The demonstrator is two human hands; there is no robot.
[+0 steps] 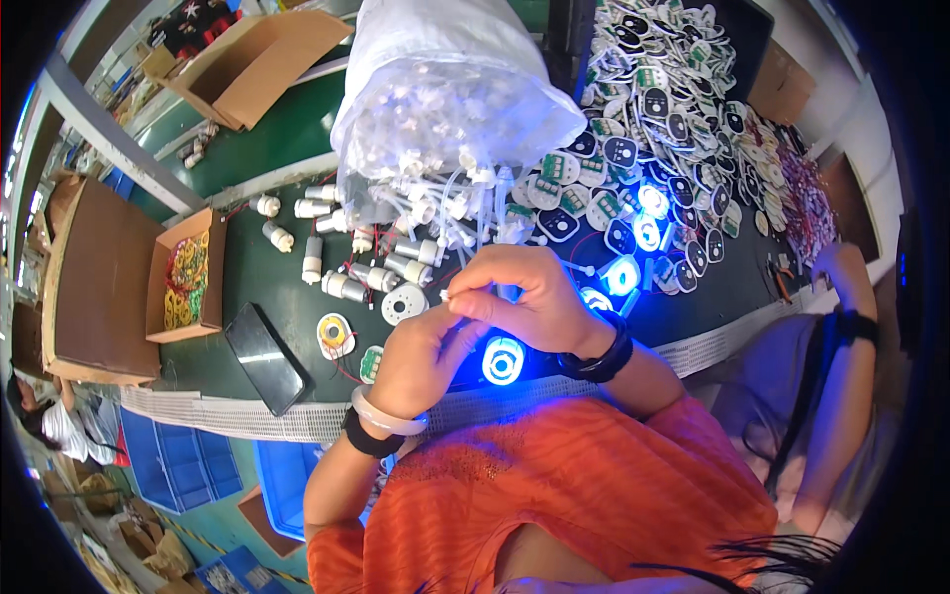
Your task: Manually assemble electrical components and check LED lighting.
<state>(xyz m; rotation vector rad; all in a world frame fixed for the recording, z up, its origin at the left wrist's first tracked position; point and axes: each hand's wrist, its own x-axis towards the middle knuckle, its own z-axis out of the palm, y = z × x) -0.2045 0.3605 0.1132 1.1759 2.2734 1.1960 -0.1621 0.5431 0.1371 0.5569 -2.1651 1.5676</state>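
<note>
My left hand [411,361] and my right hand [524,292] meet above the near edge of the bench, fingertips pinched close together. A tiny white piece [445,295] shows between the fingertips; its kind is too small to tell, and the fingers hide the rest. Just below the right hand glows a round blue ring light [503,360]. Beside the left hand lie a round white part with a yellow ring [335,337], a green circuit board [372,364] and a white disc with holes [404,304]. Small cylindrical motors [343,287] with red wires lie beyond.
A plastic bag [445,79] spills clear tubed fittings [435,203] at the back. Piled round boards [653,99] and more lit rings [621,275] lie right. A black phone [265,358] and a carton of coloured rings [186,282] are left. A co-worker's arm [841,396] is at right.
</note>
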